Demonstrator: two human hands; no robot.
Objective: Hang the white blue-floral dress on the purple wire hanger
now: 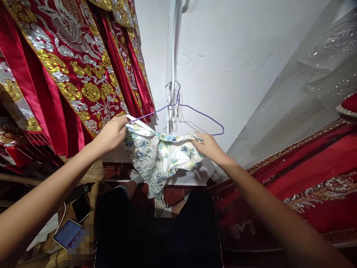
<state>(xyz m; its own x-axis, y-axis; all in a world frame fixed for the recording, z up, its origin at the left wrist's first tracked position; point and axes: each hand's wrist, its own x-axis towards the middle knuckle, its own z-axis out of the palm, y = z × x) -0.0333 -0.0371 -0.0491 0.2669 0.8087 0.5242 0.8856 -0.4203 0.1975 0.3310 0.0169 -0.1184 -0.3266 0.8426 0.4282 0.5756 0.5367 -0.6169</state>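
A floral garment (158, 156) is held stretched between the left hand (111, 133) and right hand (208, 145), fingers of both pinched closed on its upper edge, just beneath a purple wire hanger (195, 111) hooked at the wall (237, 56). Threading onto the hanger appears underway; the left shoulder must be seated next.

Both arms are bare from the hands back to the frame edges, with no sleeves, watch, bracelet or rings showing. The left hand (111, 133) and right hand (209, 146) wear no gloves. Below, the legs are covered by dark trousers (156, 230), nearly black and plain.
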